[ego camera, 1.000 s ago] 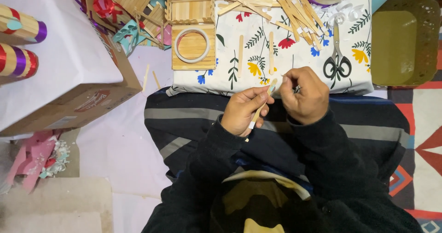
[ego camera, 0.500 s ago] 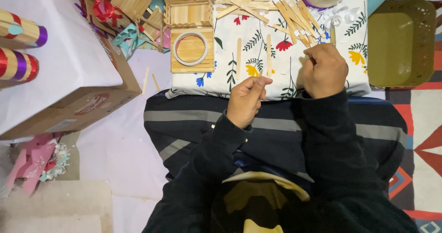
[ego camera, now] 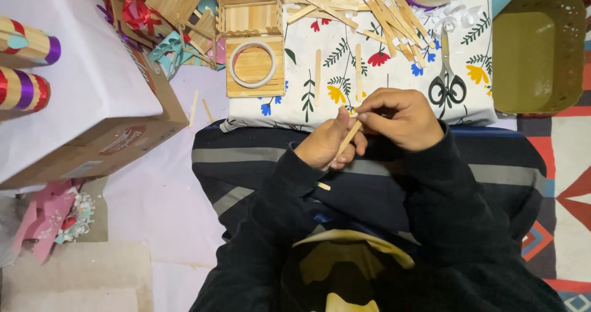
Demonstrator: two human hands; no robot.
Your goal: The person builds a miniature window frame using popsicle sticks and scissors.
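Left hand: my left hand [ego camera: 326,145] curls its fingers around the lower part of a wooden stick [ego camera: 348,138].
Right hand: my right hand [ego camera: 400,120] pinches the stick's upper end.
Stick: over my lap, just off the near edge of the floral cloth [ego camera: 394,78].
Nearby: scissors [ego camera: 448,84] lie on the cloth's right side.

The cloth [ego camera: 345,96] is white with red, blue and yellow flowers and dark green leaves. The basket [ego camera: 538,53] at the right is olive green. The two rolls [ego camera: 24,65] at the far left have red, yellow and purple stripes, and the scissors [ego camera: 447,85] have black handles.
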